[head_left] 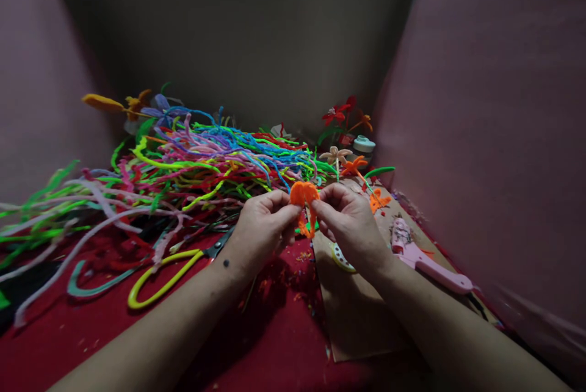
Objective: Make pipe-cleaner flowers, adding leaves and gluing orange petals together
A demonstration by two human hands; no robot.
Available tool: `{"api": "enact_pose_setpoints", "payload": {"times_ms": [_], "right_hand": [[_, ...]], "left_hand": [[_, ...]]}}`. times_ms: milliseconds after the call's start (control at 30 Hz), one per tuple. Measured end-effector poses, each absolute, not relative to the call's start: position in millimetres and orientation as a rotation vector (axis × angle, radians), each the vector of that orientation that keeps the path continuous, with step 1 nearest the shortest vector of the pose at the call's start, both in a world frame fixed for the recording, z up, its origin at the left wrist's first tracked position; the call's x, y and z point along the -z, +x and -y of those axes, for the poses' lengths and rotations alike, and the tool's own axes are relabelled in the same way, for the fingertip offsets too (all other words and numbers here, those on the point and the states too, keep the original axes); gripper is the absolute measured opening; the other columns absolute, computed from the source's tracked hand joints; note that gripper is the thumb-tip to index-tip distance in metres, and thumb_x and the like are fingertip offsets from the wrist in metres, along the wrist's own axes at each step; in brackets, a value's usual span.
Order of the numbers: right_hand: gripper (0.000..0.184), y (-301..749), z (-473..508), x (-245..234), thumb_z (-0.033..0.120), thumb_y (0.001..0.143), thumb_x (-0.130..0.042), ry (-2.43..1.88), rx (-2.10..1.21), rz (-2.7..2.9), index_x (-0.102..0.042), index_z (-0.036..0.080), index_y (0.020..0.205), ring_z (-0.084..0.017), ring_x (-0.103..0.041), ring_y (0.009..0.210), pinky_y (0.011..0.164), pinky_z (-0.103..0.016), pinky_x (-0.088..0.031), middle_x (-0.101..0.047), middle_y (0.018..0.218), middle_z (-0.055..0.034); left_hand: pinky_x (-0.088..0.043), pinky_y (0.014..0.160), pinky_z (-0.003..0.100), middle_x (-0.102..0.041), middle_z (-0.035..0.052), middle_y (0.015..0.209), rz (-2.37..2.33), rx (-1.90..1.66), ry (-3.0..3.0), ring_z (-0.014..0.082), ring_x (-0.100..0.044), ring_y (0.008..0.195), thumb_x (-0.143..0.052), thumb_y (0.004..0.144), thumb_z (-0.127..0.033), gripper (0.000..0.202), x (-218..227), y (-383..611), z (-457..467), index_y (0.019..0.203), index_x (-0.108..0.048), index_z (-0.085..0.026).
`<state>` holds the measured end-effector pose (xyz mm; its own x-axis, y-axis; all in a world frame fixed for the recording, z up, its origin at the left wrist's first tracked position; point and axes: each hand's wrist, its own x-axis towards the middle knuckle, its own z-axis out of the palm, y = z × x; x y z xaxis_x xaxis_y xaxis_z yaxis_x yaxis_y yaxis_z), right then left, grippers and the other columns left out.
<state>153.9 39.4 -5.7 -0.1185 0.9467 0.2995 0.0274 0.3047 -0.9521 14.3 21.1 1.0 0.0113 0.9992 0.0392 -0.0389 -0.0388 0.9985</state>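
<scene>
Red cloth (274, 343) bordered the left edge of a brown cardboard sheet (361, 325). Yellow-handled scissors (195, 256) lay on the cloth, left of the cardboard; a pink glue gun (434, 265) rested toward the cardboard's right edge. Above the cardboard's left edge, the left hand (260, 227) and right hand (352, 221) both pinched one orange fuzzy piece (304, 192) between thumb and fingers, from opposite sides. Beyond and left of the cardboard spread multicoloured fuzzy stems (229, 154). Near the cardboard's far end showed an orange flower (353, 166); past that end, a pale-lidded jar (364, 145) and red flowers (335, 114).
</scene>
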Motion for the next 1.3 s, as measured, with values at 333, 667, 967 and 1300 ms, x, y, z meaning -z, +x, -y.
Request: {"api": "enact_pose_setpoints", "payload": {"times_ms": [333,667,967,1300], "right_hand": [[0.015,153.2,-40.0,5.7,0.024,0.075,-0.06,-0.952,-1.029,1.457,-0.049,0.019,0.065,-0.006,-0.038,0.045,0.043,-0.021,-0.03,-0.045,0.052,0.0063],[0.014,152.8,-39.5,9.6,0.024,0.077,-0.059,-0.975,-1.026,1.482,-0.049,0.019,0.068,-0.005,-0.037,0.044,0.043,-0.02,-0.03,-0.044,0.053,0.0069],[0.014,152.2,-40.1,11.4,0.026,0.078,-0.06,-0.969,-1.035,1.488,-0.05,0.019,0.07,-0.006,-0.037,0.045,0.043,-0.02,-0.029,-0.045,0.054,0.0066],[0.015,152.6,-39.2,12.3,0.027,0.08,-0.059,-0.967,-1.055,1.497,-0.051,0.019,0.071,-0.006,-0.037,0.046,0.044,-0.02,-0.03,-0.045,0.055,0.0062]], "left_hand": [[-0.027,0.037,0.019,-0.048,-0.0053,0.045,-1.158,-1.243,1.267,0.0058,-0.037,0.035,-0.059,0.071,-0.024,0.009,0.1,13.2,-20.5,0.071,-0.061,-0.015],[-0.027,0.037,0.02,-0.047,-0.0057,0.046,-1.171,-1.235,1.281,0.0061,-0.035,0.035,-0.058,0.071,-0.024,0.01,1.3,13.7,-20.8,0.074,-0.062,-0.016],[-0.028,0.036,0.019,-0.048,-0.005,0.045,-1.177,-1.257,1.282,0.0064,-0.037,0.036,-0.059,0.069,-0.024,0.009,2.0,14.0,-20.8,0.069,-0.062,-0.016],[-0.028,0.037,0.02,-0.049,-0.0049,0.044,-1.189,-1.245,1.294,0.0072,-0.037,0.036,-0.056,0.07,-0.022,0.009,2.4,14.0,-20.4,0.072,-0.062,-0.016]]}}
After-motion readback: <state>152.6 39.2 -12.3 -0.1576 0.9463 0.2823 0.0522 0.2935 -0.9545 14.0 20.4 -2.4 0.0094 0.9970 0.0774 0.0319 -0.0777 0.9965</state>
